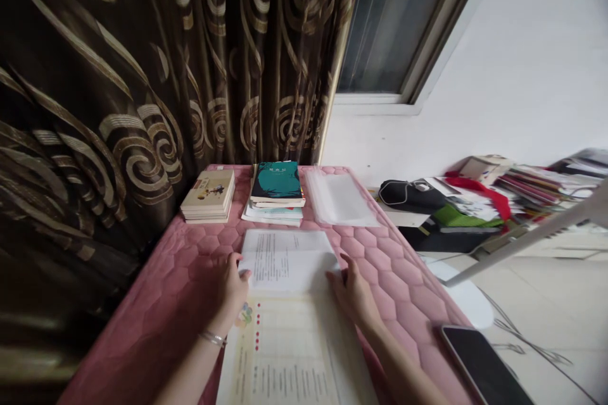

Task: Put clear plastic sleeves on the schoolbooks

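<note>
Left hand [232, 285] and right hand [354, 296] are resting half-curled on a paper sheet [285, 262], grip unclear, atop a booklet [289, 354] on the desk [166, 323].

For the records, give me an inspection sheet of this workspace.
Surface: pink quilted table cover.
Job's things: white printed sheet over a colour-printed sheet.
Hands: bare left hand, bracelet on its wrist, and right hand, both at the white sheet's edges.
Clutter: book stack, teal-covered book stack, clear plastic sleeve, black smartphone, heaped books and papers.
Cables: thin white cord on a black pouch.
Surroundings: patterned brown curtain, window, white wall.
</note>
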